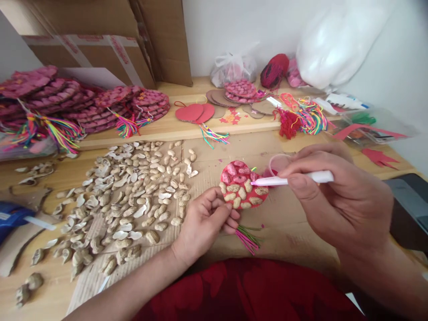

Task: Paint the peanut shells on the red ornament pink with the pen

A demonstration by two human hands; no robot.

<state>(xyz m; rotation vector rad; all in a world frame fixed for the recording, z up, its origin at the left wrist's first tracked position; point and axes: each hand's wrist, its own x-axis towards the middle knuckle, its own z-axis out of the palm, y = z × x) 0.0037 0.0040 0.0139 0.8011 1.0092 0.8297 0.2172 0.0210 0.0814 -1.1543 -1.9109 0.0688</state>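
Note:
My left hand (210, 214) pinches the lower left edge of a round red disc (256, 203) covered with peanut shells. The shells along its upper left are coloured pink; the others keep their tan colour. A tassel (248, 240) of pink and green cords hangs from the disc's lower side. In my right hand (331, 196) is a white marker (272, 181), held level. Its pink tip touches or nearly touches a tan shell near the disc's middle. A clear round cup or lid (280, 165) shows behind my right fingers; I cannot tell whether they touch it.
Loose peanut shells (133, 196) spread over cardboard on the left. Stacks of pink shell discs (110, 102) stand at the back left. Red discs (195, 113) and colourful tassels (312, 116) lie on the raised back ledge. A dark device (409, 200) sits at the right.

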